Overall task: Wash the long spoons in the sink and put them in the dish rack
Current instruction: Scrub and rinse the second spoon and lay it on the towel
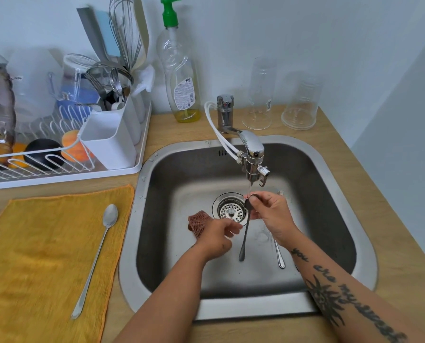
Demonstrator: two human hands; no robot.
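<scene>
The held spoon hangs bowl-up over the sink, dark and wet, slim handle pointing down. My right hand pinches its bowl under the faucet stream. My left hand is curled beside the shaft, against a brown mesh scourer; I cannot tell what it grips. I judge this a mid-task rinse. A second spoon lies on the basin floor, and a third spoon waits on the yellow cloth. All three have yet to reach the dish rack.
</scene>
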